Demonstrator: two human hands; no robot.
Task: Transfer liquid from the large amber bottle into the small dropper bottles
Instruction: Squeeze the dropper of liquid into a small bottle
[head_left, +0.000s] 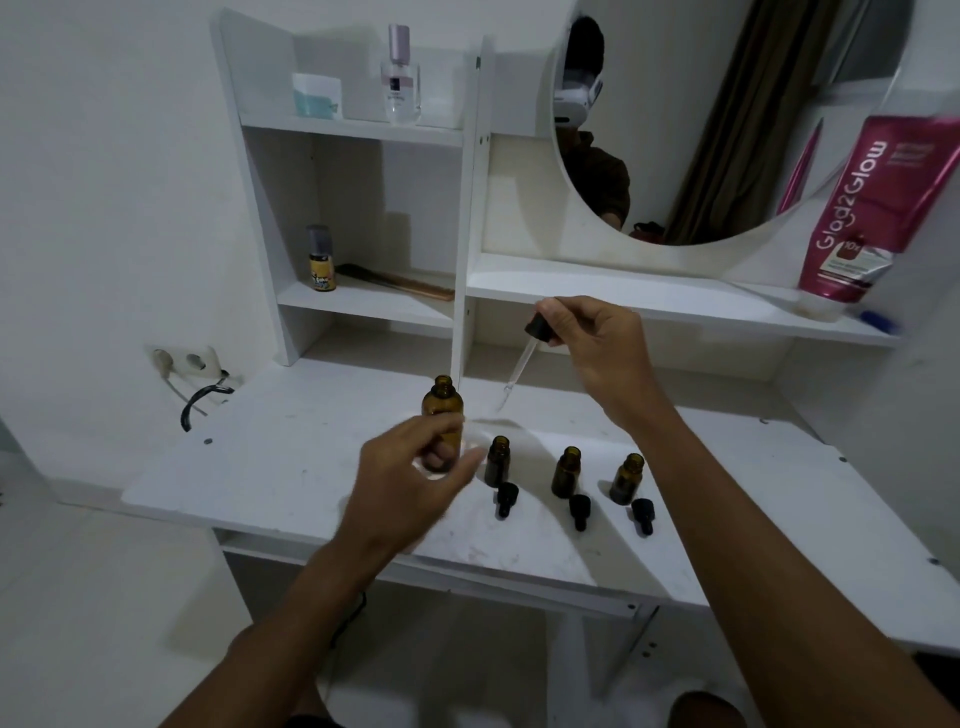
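Evidently the preparation is done and the transfer itself is at most barely begun. The large amber bottle (442, 402) is uncapped and stands about the middle of the table (260, 467). It is behind a row of three small dropper bottles (566, 470) set nearer the front edge, toward the right. All three are open, and their black caps (579, 508) are laid just in front of them, one per bottle. The level in the small bottles cannot be read through the dark glass, so none can be counted as filled. By judgement, all three are yet to be filled, with recapping left after that.

The left hand (410, 483) is curled round the lower part of the large amber bottle, which is steadied by it; the fingers are blurred, so the grip is seen only roughly. The right hand (597, 348) is raised above the back of the table, and the dropper (538, 330) is pinched by its black bulb between thumb and fingertips. Its glass tube is tilted down to the left, the tip apart from the large bottle's mouth and to its right. Whether liquid is carried in the tube cannot be told.
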